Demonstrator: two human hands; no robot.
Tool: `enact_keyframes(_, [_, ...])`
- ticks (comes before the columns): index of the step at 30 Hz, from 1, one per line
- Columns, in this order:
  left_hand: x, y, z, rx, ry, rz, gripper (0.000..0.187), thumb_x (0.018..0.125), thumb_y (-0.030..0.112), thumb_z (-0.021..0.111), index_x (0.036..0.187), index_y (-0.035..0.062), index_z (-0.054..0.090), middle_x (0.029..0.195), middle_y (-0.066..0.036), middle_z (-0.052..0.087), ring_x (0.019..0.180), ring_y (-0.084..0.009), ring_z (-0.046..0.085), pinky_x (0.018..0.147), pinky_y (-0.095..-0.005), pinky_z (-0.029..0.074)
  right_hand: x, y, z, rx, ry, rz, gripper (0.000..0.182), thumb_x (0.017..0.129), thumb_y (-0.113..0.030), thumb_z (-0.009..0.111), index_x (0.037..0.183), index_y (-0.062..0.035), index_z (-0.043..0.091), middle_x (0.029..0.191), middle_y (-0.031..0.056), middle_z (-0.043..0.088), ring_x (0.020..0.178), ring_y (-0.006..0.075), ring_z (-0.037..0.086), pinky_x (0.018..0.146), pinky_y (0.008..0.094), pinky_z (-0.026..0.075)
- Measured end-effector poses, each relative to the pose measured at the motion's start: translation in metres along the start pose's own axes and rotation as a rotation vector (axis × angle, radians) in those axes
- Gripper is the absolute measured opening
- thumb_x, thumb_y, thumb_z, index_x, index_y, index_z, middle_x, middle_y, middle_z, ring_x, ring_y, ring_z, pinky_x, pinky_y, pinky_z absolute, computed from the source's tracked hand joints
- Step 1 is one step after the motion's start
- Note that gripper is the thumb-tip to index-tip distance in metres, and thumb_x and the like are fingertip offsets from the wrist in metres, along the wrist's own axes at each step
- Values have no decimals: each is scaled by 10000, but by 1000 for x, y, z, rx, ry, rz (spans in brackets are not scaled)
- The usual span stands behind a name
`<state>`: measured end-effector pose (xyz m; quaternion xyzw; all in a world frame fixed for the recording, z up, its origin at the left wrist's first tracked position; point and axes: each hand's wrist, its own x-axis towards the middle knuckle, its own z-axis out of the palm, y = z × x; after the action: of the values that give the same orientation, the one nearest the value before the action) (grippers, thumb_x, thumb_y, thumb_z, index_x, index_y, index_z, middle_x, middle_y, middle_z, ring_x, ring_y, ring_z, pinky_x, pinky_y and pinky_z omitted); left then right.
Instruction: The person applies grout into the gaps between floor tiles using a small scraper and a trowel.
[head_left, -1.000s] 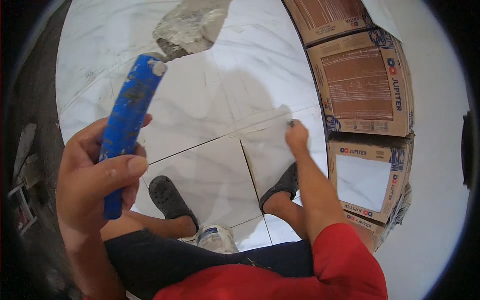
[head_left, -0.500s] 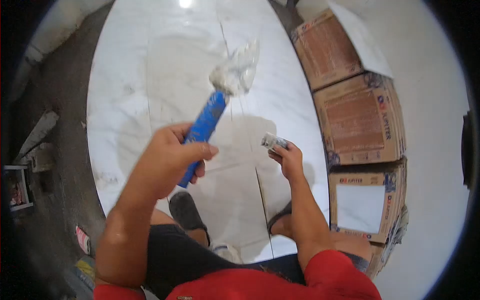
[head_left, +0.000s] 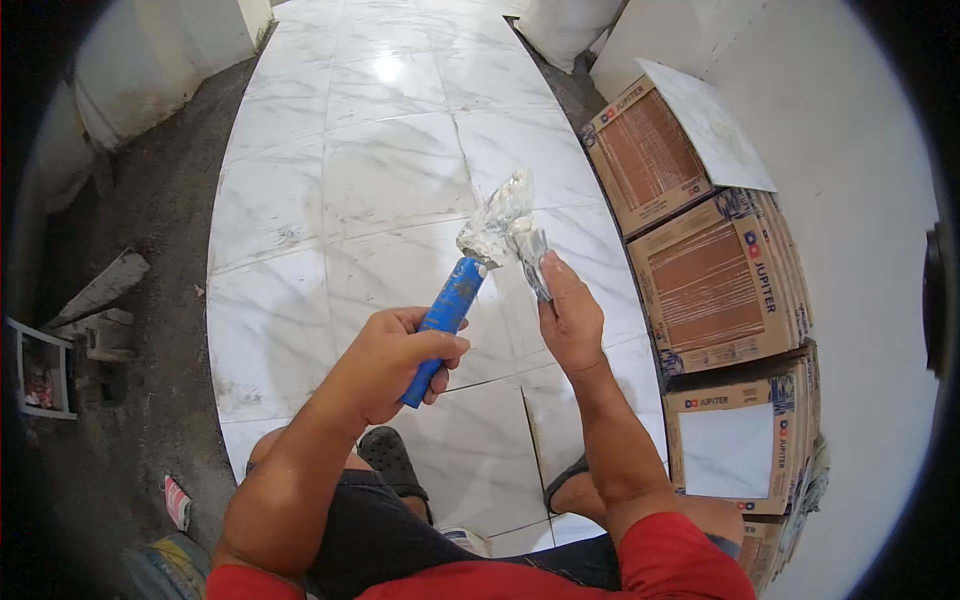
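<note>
My left hand (head_left: 405,360) is wrapped round the blue handle of a trowel (head_left: 450,305), which points up and away from me. White paste coats the trowel's blade. My right hand (head_left: 575,315) grips a small, flat, paste-smeared piece (head_left: 530,265) whose kind I cannot make out. Its top end is against or very close to the right side of the blade. Both tools are above the marbled white floor tiles (head_left: 390,185), between my knees and the far tiles.
Cardboard tile boxes (head_left: 715,280) line the right wall, with a loose tile (head_left: 705,125) leaning on the farthest one. On the left, dark rough ground holds a hollow block (head_left: 108,335) and a metal frame (head_left: 42,370). A dark gap (head_left: 532,440) runs between tiles near my feet.
My right hand has risen and brought its piece up to the trowel's blade. The trowel has moved slightly right and lower in view. More of the far floor shows.
</note>
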<state>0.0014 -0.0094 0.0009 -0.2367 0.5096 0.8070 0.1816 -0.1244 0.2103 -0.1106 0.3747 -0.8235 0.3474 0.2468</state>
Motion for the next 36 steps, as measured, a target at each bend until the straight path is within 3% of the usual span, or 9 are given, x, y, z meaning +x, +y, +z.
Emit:
enact_keyframes(7, [5,3,5,130,32,1,425,807,128,681,1154,-83,557,710,-36,574,483,-83,541,411,-223,427,-88,60,-1,-99,-107,138,486,731,109,638,1200,-19,625,1137,207,659,1032,329,660,901,365,523])
enact_keyframes(9, [9,6,8,204,64,38,444,804,152,681,1159,-85,559,708,-33,573,486,-85,541,419,-220,426,-126,100,-13,-48,-140,831,348,822,-56,604,1167,-60,642,1071,209,665,976,349,655,852,414,522])
enact_keyframes(13, [19,-3,15,299,173,48,527,765,187,655,1184,-102,518,653,-13,545,402,-57,488,347,-189,366,-218,219,-71,-577,-16,1189,298,783,-172,633,1044,-33,677,990,216,687,931,398,657,823,436,516])
enact_keyframes(18, [29,-2,19,380,359,28,603,697,208,707,1157,-138,527,615,-56,554,387,-85,492,346,-213,378,-320,315,-114,-585,-33,1712,368,732,-182,583,1014,38,671,1033,276,670,1012,403,649,887,448,509])
enact_keyframes(23, [41,-7,18,347,339,-16,605,680,185,698,1155,-145,518,583,-77,553,359,-97,492,345,-208,401,-279,321,-98,-689,-256,1451,275,758,-164,576,862,67,684,983,314,658,976,451,639,880,462,504])
enact_keyframes(26, [43,-13,16,370,335,13,601,727,192,676,1179,-149,474,567,-45,521,326,-70,452,290,-201,354,-247,327,-74,-733,-314,1438,284,758,-162,574,911,53,678,963,297,665,951,446,646,866,471,506])
enact_keyframes(28, [41,-14,14,355,303,57,612,723,195,680,1186,-147,474,572,-51,524,321,-75,449,282,-207,357,-234,326,-56,-729,-322,1119,283,770,-148,565,967,29,666,937,278,673,927,448,650,861,484,507])
enact_keyframes(31, [40,-10,16,361,328,47,624,719,209,691,1185,-148,480,581,-54,529,328,-73,454,290,-201,361,-208,297,-32,-630,-436,1012,279,782,-134,554,1008,1,649,919,279,670,906,463,646,859,500,506])
enact_keyframes(36, [34,0,17,352,290,18,635,697,211,712,1176,-151,505,611,-66,551,366,-84,476,334,-211,371,-200,232,17,-401,-526,997,247,777,-107,539,991,-15,621,863,271,669,848,457,648,796,523,515])
